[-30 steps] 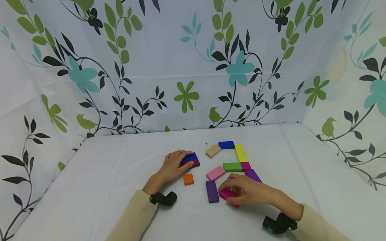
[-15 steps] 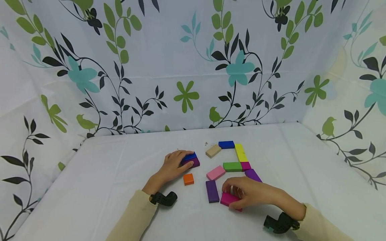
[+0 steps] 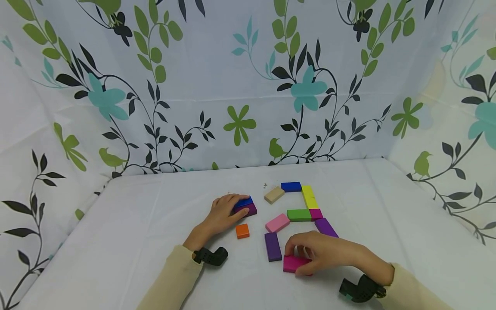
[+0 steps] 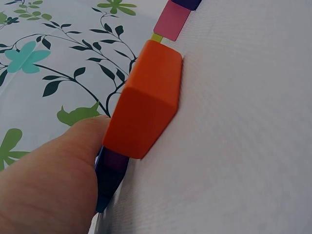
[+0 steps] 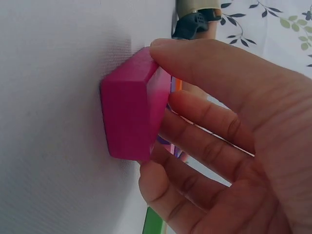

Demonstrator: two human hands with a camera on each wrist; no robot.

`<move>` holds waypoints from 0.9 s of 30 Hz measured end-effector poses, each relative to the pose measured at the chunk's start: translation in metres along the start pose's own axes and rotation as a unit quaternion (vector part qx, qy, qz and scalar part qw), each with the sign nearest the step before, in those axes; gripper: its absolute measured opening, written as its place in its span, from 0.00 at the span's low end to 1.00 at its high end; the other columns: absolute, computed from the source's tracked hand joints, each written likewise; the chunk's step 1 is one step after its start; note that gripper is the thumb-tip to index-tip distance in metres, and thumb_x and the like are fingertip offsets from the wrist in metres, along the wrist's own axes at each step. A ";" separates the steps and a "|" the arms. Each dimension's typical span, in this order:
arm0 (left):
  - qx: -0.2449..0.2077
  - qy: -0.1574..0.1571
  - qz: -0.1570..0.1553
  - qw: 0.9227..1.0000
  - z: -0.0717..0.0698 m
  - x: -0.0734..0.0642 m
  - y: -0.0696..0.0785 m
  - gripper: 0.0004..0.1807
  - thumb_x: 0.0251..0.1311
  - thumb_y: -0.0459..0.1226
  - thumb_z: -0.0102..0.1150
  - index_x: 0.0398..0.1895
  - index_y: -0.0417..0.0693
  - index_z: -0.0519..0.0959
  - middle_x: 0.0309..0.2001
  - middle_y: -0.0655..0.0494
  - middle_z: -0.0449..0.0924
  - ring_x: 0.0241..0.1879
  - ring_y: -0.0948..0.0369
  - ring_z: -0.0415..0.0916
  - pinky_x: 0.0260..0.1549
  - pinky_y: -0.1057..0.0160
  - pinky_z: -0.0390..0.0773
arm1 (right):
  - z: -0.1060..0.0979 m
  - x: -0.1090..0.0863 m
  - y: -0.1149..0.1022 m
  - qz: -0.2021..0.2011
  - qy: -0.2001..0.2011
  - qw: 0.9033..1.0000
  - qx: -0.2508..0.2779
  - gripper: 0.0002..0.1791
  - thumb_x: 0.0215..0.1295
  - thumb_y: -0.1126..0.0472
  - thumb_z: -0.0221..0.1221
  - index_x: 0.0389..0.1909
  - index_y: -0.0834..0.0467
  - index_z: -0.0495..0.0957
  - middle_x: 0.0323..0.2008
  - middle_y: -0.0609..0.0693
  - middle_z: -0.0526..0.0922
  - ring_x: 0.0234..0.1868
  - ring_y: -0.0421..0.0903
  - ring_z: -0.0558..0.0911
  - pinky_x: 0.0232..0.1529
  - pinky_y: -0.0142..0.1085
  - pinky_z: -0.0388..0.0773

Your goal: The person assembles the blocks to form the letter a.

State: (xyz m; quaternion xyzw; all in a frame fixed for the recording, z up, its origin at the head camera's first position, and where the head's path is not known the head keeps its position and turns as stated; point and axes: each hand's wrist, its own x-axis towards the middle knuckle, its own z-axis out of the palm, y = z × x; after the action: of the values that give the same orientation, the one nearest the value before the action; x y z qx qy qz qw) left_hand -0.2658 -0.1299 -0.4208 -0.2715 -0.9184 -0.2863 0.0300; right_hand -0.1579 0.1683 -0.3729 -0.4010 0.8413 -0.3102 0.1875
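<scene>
My right hand (image 3: 325, 249) pinches a magenta block (image 3: 292, 263) between thumb and fingers, flat on the white table. In the right wrist view the thumb lies on one side of this magenta block (image 5: 126, 114) and a fingertip on the opposite side. Farther left, my left hand (image 3: 221, 213) holds a blue block (image 3: 243, 201) and a dark purple block (image 3: 250, 209) side by side, thumb along the near side and fingers over the far side. An orange block (image 3: 242, 231) lies apart, just nearer than that hand; it fills much of the left wrist view.
Right of the orange block lie a violet block (image 3: 273, 247) and a pink block (image 3: 277, 223). Green (image 3: 299, 215), small magenta (image 3: 316, 213), yellow (image 3: 309, 196), blue (image 3: 291, 186) and purple (image 3: 326, 227) blocks form a bent line. A beige block (image 3: 274, 195) sits near its far end.
The right hand has drawn the magenta block slightly nearer and to the right, turning it from a slant to nearly crosswise, apart from the violet block. The left hand stays put.
</scene>
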 end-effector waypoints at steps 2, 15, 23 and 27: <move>0.000 0.000 0.000 1.000 0.000 0.000 0.000 0.26 0.69 0.50 0.53 0.67 0.53 0.70 0.67 0.45 0.68 0.70 0.45 0.57 0.66 0.36 0.48 | 0.001 0.000 0.000 0.000 -0.001 1.000 -0.003 0.17 0.61 0.51 0.67 0.48 0.50 0.76 0.38 0.39 0.78 0.39 0.34 0.76 0.36 0.29 0.77; -0.002 0.002 0.002 1.000 0.001 0.000 -0.001 0.26 0.69 0.50 0.53 0.67 0.54 0.70 0.66 0.46 0.68 0.70 0.45 0.57 0.66 0.36 0.49 | 0.003 0.000 -0.002 0.003 -0.001 1.000 -0.006 0.18 0.61 0.51 0.66 0.49 0.50 0.76 0.40 0.38 0.78 0.40 0.33 0.75 0.38 0.28 0.77; -0.003 0.000 0.002 1.000 0.001 0.000 -0.001 0.26 0.69 0.50 0.53 0.67 0.54 0.69 0.67 0.46 0.68 0.70 0.45 0.57 0.66 0.36 0.49 | 0.004 0.002 -0.001 -0.009 0.006 1.000 -0.007 0.15 0.64 0.51 0.64 0.48 0.50 0.77 0.40 0.40 0.78 0.37 0.34 0.76 0.36 0.29 0.78; 0.000 0.002 0.002 1.000 0.001 0.000 -0.001 0.26 0.69 0.50 0.53 0.67 0.54 0.70 0.66 0.46 0.68 0.70 0.45 0.57 0.65 0.36 0.49 | 0.003 0.003 -0.001 -0.013 0.013 1.000 -0.005 0.13 0.66 0.51 0.62 0.47 0.51 0.78 0.40 0.41 0.78 0.36 0.33 0.76 0.35 0.28 0.78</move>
State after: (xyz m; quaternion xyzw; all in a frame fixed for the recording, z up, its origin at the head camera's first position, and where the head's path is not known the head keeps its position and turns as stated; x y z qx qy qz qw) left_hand -0.2664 -0.1300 -0.4220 -0.2730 -0.9177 -0.2867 0.0328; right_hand -0.1574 0.1647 -0.3747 -0.4085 0.8403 -0.3132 0.1703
